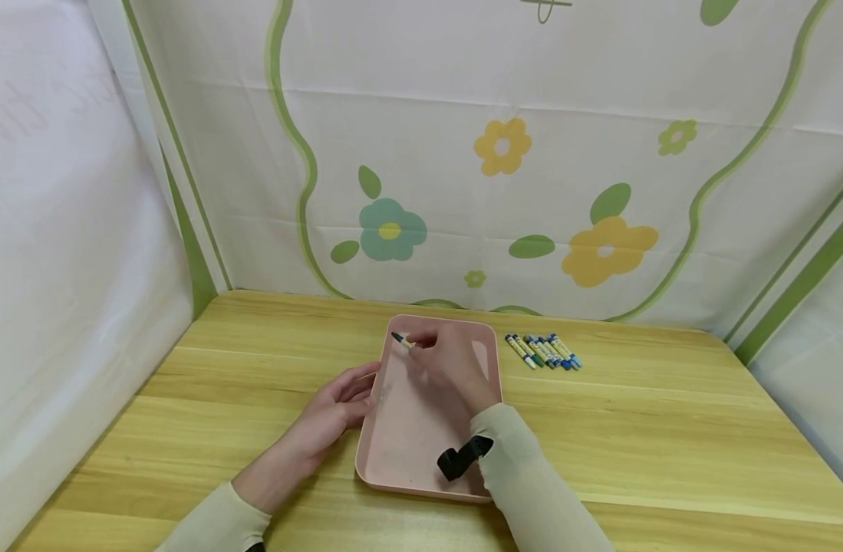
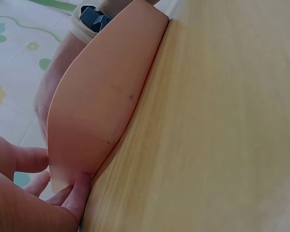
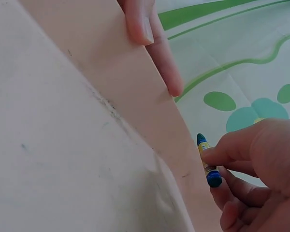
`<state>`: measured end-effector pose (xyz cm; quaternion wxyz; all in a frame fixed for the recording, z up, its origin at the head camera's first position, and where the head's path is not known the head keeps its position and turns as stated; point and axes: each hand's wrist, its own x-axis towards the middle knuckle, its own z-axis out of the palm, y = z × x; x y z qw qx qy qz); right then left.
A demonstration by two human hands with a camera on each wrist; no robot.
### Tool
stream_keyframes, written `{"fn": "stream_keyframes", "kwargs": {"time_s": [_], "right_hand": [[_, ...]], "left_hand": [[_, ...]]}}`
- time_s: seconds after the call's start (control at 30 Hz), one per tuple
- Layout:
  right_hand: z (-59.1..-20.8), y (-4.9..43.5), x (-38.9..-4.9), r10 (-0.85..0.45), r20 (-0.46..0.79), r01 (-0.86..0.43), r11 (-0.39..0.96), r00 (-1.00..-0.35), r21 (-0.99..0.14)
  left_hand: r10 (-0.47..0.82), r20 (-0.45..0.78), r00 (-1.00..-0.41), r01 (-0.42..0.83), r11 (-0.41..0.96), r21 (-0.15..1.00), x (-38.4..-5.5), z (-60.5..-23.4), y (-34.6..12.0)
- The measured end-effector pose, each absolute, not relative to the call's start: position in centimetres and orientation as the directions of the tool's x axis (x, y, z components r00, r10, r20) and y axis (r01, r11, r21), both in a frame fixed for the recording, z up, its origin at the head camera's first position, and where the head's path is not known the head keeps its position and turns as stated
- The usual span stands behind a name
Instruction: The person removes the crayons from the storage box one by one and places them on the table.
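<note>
My right hand (image 1: 450, 360) pinches a dark green crayon (image 1: 402, 340) with a yellow and blue wrapper between thumb and fingers. It is held over the far left part of a shallow pink tray (image 1: 407, 452), and the right wrist view shows the crayon (image 3: 213, 178) close to the tray's side wall. My left hand (image 1: 334, 410) is at the tray's left side, its fingers fairly straight. In the left wrist view, fingertips (image 2: 80, 188) touch the outer wall, and another digit meets the rim.
Several crayons (image 1: 541, 351) lie side by side on the wooden table (image 1: 635, 429), right of the tray's far end. A white cloth (image 1: 435, 169) with printed flowers hangs behind the table. Further white cloth (image 1: 69, 199) hangs at the left side.
</note>
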<state>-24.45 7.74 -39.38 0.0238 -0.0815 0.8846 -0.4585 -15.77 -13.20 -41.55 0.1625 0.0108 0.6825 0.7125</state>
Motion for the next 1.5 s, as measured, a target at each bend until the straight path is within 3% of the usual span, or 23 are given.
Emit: {"fn": "stream_keyframes", "kwargs": {"time_s": [1.0,1.27,1.5], "right_hand": [[-37.0,7.8,-23.7,-0.141,0.105,-0.164,0.528,-0.984,-0.833],[-36.1,8.6,-23.4,-0.07,0.135,-0.144,0.718,-0.988,-0.681],[-35.7,10.2,-23.9,-0.112,0.085,-0.135,0.582,-0.99,-0.802]], "left_hand": [[0.261,-0.201,-0.944,-0.209,-0.005,0.978,-15.8,-41.6,-13.3],[0.25,-0.206,-0.946,-0.215,-0.007,0.977,-15.7,-41.5,-13.3],[0.243,-0.208,-0.948,-0.216,-0.007,0.976,-15.7,-41.4,-13.3]]}}
